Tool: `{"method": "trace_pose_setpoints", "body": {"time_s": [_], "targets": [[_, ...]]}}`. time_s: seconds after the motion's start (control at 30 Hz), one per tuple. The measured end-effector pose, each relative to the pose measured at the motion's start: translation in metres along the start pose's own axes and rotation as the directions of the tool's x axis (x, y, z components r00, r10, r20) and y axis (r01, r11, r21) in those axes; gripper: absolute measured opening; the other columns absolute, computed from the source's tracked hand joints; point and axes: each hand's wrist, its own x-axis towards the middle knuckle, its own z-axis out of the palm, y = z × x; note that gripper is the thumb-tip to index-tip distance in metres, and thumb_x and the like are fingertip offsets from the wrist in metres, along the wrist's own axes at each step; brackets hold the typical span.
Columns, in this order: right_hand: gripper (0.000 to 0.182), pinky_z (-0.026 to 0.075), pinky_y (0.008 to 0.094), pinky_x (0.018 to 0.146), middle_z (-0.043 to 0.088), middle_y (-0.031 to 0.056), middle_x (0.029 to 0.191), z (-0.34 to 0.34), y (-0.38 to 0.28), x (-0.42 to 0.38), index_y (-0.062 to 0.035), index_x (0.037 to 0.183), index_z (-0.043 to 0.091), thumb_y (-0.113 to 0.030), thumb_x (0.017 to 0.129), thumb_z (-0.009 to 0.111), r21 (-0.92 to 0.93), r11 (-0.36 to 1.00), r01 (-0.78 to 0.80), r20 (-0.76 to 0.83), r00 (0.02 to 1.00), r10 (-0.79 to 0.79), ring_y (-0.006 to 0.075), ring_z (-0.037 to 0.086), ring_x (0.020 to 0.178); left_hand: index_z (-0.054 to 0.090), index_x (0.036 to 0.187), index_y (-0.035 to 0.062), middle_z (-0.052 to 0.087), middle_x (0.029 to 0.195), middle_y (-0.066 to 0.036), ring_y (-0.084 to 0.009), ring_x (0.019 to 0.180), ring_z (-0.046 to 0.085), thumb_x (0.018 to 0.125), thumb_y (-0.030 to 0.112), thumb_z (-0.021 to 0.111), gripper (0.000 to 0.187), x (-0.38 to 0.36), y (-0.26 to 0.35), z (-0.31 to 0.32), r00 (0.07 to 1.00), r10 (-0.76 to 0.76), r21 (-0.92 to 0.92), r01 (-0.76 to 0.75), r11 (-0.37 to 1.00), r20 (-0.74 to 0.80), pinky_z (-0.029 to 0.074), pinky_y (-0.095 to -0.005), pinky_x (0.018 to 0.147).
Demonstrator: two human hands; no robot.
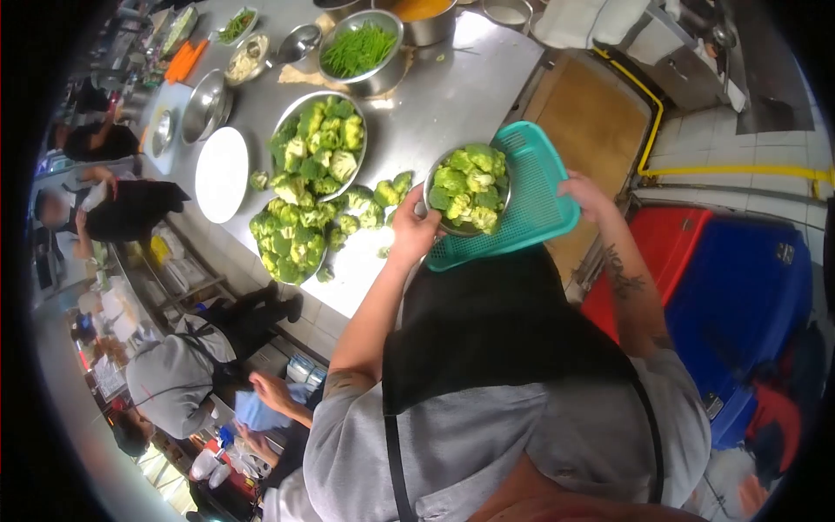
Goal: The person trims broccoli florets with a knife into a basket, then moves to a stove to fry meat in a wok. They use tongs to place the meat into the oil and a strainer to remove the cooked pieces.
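Observation:
My left hand (414,230) is closed on the near-left rim of a small metal bowl (431,165) heaped with broccoli florets (470,184). The bowl is over the left part of a turquoise plastic basket (544,204) with a perforated bottom. At the basket's right rim, my right hand (588,197) grips the edge with its fingers. Left of my left hand, loose broccoli florets (370,209) lie on the steel table. A large metal bowl (365,130) full of broccoli stands beyond them, and another broccoli heap (283,239) sits near the table's front edge.
A white oval plate (222,176) and an empty metal bowl (207,106) stand to the left. Cut green vegetables fill a bowl (402,54) at the back. Red (639,252) and blue (739,304) bins are at the right. Several people work on the left.

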Motion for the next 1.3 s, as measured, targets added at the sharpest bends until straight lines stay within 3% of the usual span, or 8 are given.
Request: {"method": "trace_pose_setpoints", "body": {"time_s": [0.2, 0.67, 0.73, 0.8, 0.9, 1.0, 1.17, 1.3], "targets": [[0.049, 0.055, 0.0335, 0.075, 0.064, 0.009, 0.102, -0.012, -0.014, 0.026, -0.0024, 0.127, 0.059, -0.001, 0.078, 0.054, -0.095, 0.995, -0.036, 0.123, 0.991, 0.047, 0.0206, 0.065, 0.09, 0.057, 0.104, 0.0037, 0.062, 0.122, -0.017, -0.0357, 0.074, 0.069, 0.079, -0.007, 0.058, 0.026, 0.026, 0.059, 0.042, 0.868, 0.471, 0.627, -0.458, 0.63, 0.16, 0.056, -0.0443, 0.064], [0.055, 0.055, 0.036, 0.077, 0.061, 0.0091, 0.104, -0.056, -0.017, 0.068, -0.0023, 0.127, 0.058, 0.005, 0.072, 0.056, -0.07, 0.996, -0.054, 0.292, 0.954, 0.072, 0.0223, 0.062, 0.092, 0.051, 0.084, 0.0026, 0.061, 0.131, -0.018, -0.0284, 0.073, 0.068, 0.077, -0.009, 0.058, 0.015, 0.065, 0.038, 0.109, 0.658, 0.673, 0.596, -0.404, 0.694, -0.338, 0.055, -0.0351, 0.062], [0.056, 0.055, 0.0359, 0.077, 0.061, 0.009, 0.103, -0.059, -0.017, 0.071, -0.0027, 0.128, 0.058, 0.005, 0.072, 0.055, -0.108, 0.993, -0.038, 0.299, 0.952, 0.069, 0.0225, 0.062, 0.091, 0.051, 0.086, -0.0003, 0.068, 0.109, -0.018, -0.0235, 0.074, 0.068, 0.084, -0.003, 0.061, 0.011, 0.078, 0.036, 0.096, 0.804, 0.187, 0.114, -0.148, 0.982, -0.565, 0.055, -0.0313, 0.063], [0.057, 0.054, 0.0359, 0.079, 0.061, 0.0092, 0.104, -0.06, -0.023, 0.067, -0.0028, 0.128, 0.058, 0.004, 0.072, 0.055, -0.112, 0.993, -0.039, 0.298, 0.952, 0.071, 0.0234, 0.062, 0.092, 0.055, 0.096, -0.0013, 0.067, 0.102, -0.017, -0.0209, 0.07, 0.067, 0.085, 0.0, 0.065, 0.015, 0.091, 0.039, 0.083, 0.792, -0.031, -0.19, -0.108, 0.976, -0.61, 0.054, -0.0308, 0.059], [0.059, 0.054, 0.0364, 0.081, 0.062, 0.01, 0.106, -0.063, -0.019, 0.078, -0.0031, 0.13, 0.058, 0.004, 0.071, 0.054, -0.144, 0.989, -0.027, 0.33, 0.941, 0.074, 0.0245, 0.062, 0.095, 0.058, 0.106, -0.0008, 0.065, 0.106, -0.016, -0.0262, 0.085, 0.067, 0.084, 0.015, 0.073, 0.031, 0.074, 0.061, 0.061, 0.825, -0.1, -0.013, 0.111, 0.994, -0.556, 0.055, -0.0403, 0.073], [0.06, 0.054, 0.0373, 0.083, 0.063, 0.011, 0.108, -0.063, -0.026, 0.08, -0.0032, 0.13, 0.057, 0.004, 0.071, 0.054, -0.172, 0.984, -0.05, 0.361, 0.926, 0.11, 0.0253, 0.062, 0.099, 0.058, 0.118, 0.0011, 0.061, 0.121, -0.017, -0.0358, 0.114, 0.058, 0.08, 0.033, 0.078, 0.053, 0.023, 0.038, 0.037, 0.719, 0.514, 0.85, 0.206, 0.485, -0.468, 0.047, -0.0504, 0.091], [0.059, 0.054, 0.038, 0.084, 0.063, 0.0116, 0.11, -0.044, -0.025, 0.083, -0.0016, 0.129, 0.057, 0.004, 0.071, 0.053, -0.185, 0.981, -0.052, 0.394, 0.911, 0.123, 0.0263, 0.063, 0.102, 0.039, 0.153, 0.0219, 0.024, 0.161, -0.017, -0.0491, 0.145, 0.018, 0.08, 0.067, 0.066, 0.091, 0.0, -0.023, 0.005, 0.715, 0.224, 0.729, 0.547, 0.412, -0.663, 0.035, -0.0728, 0.101], [0.058, 0.054, 0.0379, 0.086, 0.062, 0.0121, 0.112, -0.023, -0.023, 0.083, -0.0003, 0.129, 0.056, 0.006, 0.071, 0.052, -0.222, 0.974, -0.044, 0.436, 0.889, 0.14, 0.0265, 0.063, 0.102, 0.064, 0.128, 0.014, 0.04, 0.15, -0.018, -0.0415, 0.134, 0.039, 0.077, 0.048, 0.068, 0.061, 0.003, -0.023, 0.004, 0.799, 0.349, 0.802, 0.255, 0.54, -0.489, 0.034, -0.0538, 0.112]]}}
